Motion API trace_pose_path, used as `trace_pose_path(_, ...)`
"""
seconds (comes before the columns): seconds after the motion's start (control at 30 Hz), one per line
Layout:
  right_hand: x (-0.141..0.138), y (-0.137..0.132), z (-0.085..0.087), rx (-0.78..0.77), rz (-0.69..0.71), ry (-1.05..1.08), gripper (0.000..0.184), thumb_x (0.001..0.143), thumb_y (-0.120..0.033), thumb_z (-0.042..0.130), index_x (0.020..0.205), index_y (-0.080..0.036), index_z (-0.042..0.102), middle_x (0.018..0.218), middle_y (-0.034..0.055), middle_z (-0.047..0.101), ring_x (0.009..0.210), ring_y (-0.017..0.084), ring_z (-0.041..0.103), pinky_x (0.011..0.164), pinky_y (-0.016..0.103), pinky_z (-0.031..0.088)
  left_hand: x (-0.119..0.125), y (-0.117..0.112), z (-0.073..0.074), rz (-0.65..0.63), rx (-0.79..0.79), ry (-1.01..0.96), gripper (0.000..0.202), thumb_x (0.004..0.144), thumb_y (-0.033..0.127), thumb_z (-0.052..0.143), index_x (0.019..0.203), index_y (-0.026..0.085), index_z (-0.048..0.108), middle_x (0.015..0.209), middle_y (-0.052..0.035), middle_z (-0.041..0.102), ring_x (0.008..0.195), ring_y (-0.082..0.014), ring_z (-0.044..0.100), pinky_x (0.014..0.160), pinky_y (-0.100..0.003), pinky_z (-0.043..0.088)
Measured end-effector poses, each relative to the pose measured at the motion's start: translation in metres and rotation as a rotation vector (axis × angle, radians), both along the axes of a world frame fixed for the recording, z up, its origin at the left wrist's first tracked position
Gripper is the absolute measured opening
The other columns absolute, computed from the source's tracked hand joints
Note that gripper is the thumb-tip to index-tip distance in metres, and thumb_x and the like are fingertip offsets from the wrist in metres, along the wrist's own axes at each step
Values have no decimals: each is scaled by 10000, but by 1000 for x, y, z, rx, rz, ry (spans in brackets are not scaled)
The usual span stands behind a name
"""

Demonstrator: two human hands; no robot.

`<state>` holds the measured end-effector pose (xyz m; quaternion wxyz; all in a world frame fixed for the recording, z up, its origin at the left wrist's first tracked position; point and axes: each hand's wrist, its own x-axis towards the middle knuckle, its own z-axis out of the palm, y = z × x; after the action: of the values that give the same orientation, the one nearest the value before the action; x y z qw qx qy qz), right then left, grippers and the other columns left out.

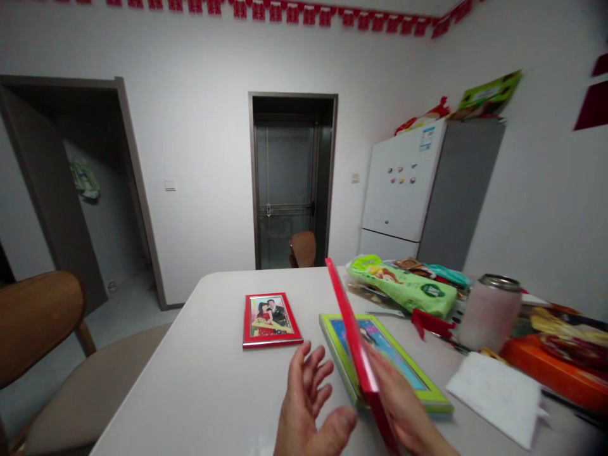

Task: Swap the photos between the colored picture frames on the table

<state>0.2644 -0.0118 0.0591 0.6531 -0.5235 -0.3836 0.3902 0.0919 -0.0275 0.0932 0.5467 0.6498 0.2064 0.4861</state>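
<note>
Closest to the camera, the left hand (311,405) hangs open above the smooth white table (209,392), palm turned inward, fingers spread and slightly curled, gripping nothing. Just beside it, the right hand (406,411) clasps the lower end of a thin, glossy red rectangular frame (354,332), which stands on edge and tilts up and away from the person. Under that frame lies a flat lime-green rectangular picture frame (430,396) with a blue picture, resting on the table. To the right sits a crumpled white paper napkin (496,396). Further left, a red photo frame (270,320) showing two people lies flat, well apart from both hands. Beyond stand a pale cylindrical cup with a metal lid (489,310) and a soft green plastic packet (403,288). Farthest back, a white fridge (403,183) stands against the wall.
</note>
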Motion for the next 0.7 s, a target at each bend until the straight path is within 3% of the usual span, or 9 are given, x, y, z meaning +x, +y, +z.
trace_pose_path(0.07, 44, 4, 12, -104, -64, -16, 489, 675, -379, 508, 1135, -220, 461, 793, 20, 671, 702, 185, 630, 639, 304, 497, 22, 5, 11, -106, -131, -153, 759, 656, 409, 579, 1241, 143, 175, 1269, -163, 371, 1128, -239, 408, 911, -332, 373)
trace_pose_path(0.17, 96, 14, 18, -293, -150, -399, 521, 702, -337, 459, 1182, -138, 432, 768, 35, 685, 700, 180, 636, 623, 265, 487, 57, 17, 3, -112, -318, -218, 650, 621, 260, 576, 1191, 93, 310, 1203, -157, 456, 1087, -237, 453, 890, -301, 389)
trace_pose_path(0.23, 120, 22, 15, -351, -197, -614, 488, 693, -328, 459, 1130, -115, 496, 761, 50, 689, 704, 203, 634, 614, 268, 472, 76, 28, -14, -31, -319, -58, 586, 640, 186, 498, 1189, 72, 327, 1169, -142, 497, 1049, -208, 492, 852, -267, 414)
trace_pose_path(0.33, 141, 34, 4, -376, -245, -771, 409, 634, -282, 508, 994, -111, 601, 741, 77, 688, 746, 253, 619, 652, 302, 444, 92, 39, -40, 96, -174, 258, 522, 655, 120, 424, 1173, 86, 375, 1137, -100, 537, 1012, -164, 520, 829, -227, 416)
trace_pose_path(0.43, 148, 40, -7, -389, -266, -899, 364, 625, -272, 502, 930, -124, 633, 755, 100, 684, 763, 270, 610, 680, 323, 427, 91, 44, -57, 156, -105, 416, 495, 644, 118, 451, 1139, 132, 437, 1124, -61, 554, 1025, -164, 506, 839, -232, 402)
trace_pose_path(0.57, 144, 37, -5, -367, -270, -1004, 377, 647, -288, 481, 942, -100, 620, 842, 149, 661, 790, 284, 596, 717, 357, 419, 66, 67, -63, 267, -6, 667, 544, 660, 170, 469, 1188, 74, 386, 1229, -117, 451, 1135, -195, 392, 943, -294, 295)
trace_pose_path(0.7, 95, 22, 14, -215, -250, -1058, 408, 727, -363, 404, 1031, -138, 558, 1031, 122, 592, 917, 233, 549, 792, 328, 409, 20, 117, -59, 381, 156, 898, 609, 664, 196, 478, 1235, 53, 321, 1352, -131, 246, 1249, -238, 148, 1015, -381, 64)
